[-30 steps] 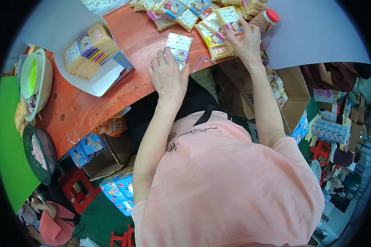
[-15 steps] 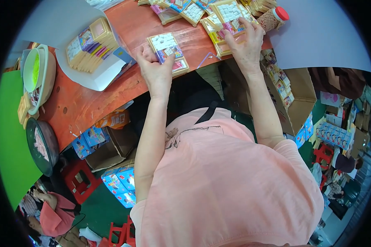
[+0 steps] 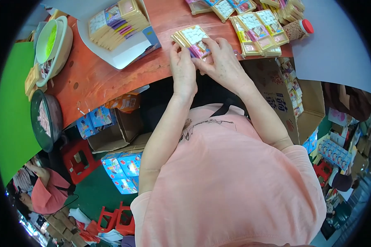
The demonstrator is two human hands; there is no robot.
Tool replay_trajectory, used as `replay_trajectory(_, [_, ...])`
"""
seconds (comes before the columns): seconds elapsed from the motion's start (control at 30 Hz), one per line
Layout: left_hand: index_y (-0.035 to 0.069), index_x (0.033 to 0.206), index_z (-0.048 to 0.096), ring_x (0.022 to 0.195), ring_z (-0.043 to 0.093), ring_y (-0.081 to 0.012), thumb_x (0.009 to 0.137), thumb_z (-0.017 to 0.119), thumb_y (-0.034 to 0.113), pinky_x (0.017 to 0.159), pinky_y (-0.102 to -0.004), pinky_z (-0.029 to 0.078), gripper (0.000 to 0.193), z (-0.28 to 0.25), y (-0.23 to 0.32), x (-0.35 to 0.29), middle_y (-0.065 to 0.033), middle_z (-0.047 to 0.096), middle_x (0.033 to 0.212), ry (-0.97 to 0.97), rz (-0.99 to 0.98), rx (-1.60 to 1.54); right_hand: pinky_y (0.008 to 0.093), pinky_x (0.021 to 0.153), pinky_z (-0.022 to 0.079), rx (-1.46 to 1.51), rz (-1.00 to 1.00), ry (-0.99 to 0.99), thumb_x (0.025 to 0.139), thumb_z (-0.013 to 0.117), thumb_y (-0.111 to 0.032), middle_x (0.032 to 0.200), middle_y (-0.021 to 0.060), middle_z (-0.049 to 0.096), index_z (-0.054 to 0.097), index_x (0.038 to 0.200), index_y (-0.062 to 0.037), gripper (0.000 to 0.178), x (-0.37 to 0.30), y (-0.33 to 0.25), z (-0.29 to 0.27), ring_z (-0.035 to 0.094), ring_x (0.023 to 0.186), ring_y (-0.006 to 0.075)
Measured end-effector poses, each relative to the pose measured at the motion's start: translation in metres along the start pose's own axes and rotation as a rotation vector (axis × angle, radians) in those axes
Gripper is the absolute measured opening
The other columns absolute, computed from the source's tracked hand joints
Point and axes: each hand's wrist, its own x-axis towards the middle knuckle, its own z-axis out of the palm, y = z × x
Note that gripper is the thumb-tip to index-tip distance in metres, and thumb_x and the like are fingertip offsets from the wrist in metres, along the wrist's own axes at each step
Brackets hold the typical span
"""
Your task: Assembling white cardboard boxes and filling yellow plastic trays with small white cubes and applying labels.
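A person's two bare hands met over a small stack of flat packets (image 3: 193, 36) at the near edge of a reddish desk (image 3: 90, 78). The stack's long axis ran aslant, its far end, filled with white pieces, pointing away and to the left, while the end with the purple printed band came back toward the body and to the right; fingers hid part of that near end. The left hand (image 3: 183, 74) pressed along the left side and the right hand (image 3: 221, 66) reached over the band from the right, each grip closed on the packets.

Just left of the hands, an open white box (image 3: 121, 59) held a slanting row of similar packets (image 3: 117, 20), their cream edges fanned. To the right lay a group of packets (image 3: 257, 31), with a red-lidded jar (image 3: 293, 31) beside it, lid facing right, its speckled contents too small to identify. At the desk's left end, a cream basin (image 3: 66, 51) held a pale green bowl (image 3: 43, 49) with something bright green inside. Nearby, a dark bowl (image 3: 57, 111) contained pale pink pieces (image 3: 44, 119). Below the desk on the right, a cardboard carton (image 3: 313, 103) held more small packets (image 3: 294, 92).
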Motion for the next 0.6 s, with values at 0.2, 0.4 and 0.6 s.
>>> replay_trajectory(0.2, [-0.002, 0.140, 0.036, 0.108, 0.064, -0.0188, 0.108, 0.046, 0.015, 0.091, -0.0313, 0.053, 0.037, -0.001, -0.002, -0.005, -0.0168, 0.062, 0.121, -0.038, -0.012, 0.004, 0.0443, 0.091, 0.051, -0.110, -0.100, -0.171, 0.087, 0.078, -0.032, 0.124, 0.0219, 0.055, 0.046, 0.144, -0.0033, 0.071, 0.008, 0.001, -0.016, 0.062, 0.108, 0.0341])
replay_trajectory(0.4, [0.003, 0.143, 0.036, 0.096, 0.068, -0.0162, 0.109, 0.048, 0.021, 0.079, -0.0306, 0.058, 0.040, -0.010, 0.021, -0.029, -0.0133, 0.063, 0.120, -0.247, -0.036, -0.069, 0.0273, 0.064, 0.053, 0.604, 0.126, -0.296, 0.088, 0.078, -0.013, 0.115, 0.0063, 0.055, 0.045, 0.148, -0.0069, 0.069, 0.011, -0.006, -0.045, 0.062, 0.079, 0.0103])
replay_trajectory(0.6, [-0.003, 0.132, 0.052, 0.102, 0.064, -0.0257, 0.090, 0.071, 0.000, 0.082, -0.0326, 0.054, 0.046, -0.058, 0.053, -0.054, -0.0181, 0.061, 0.117, 0.100, 0.978, 0.694, 0.0306, 0.088, 0.050, 0.306, -0.241, 0.006, 0.087, 0.075, -0.012, 0.114, 0.0018, 0.061, 0.051, 0.148, -0.0087, 0.065, 0.077, -0.037, -0.116, 0.060, 0.102, 0.0141])
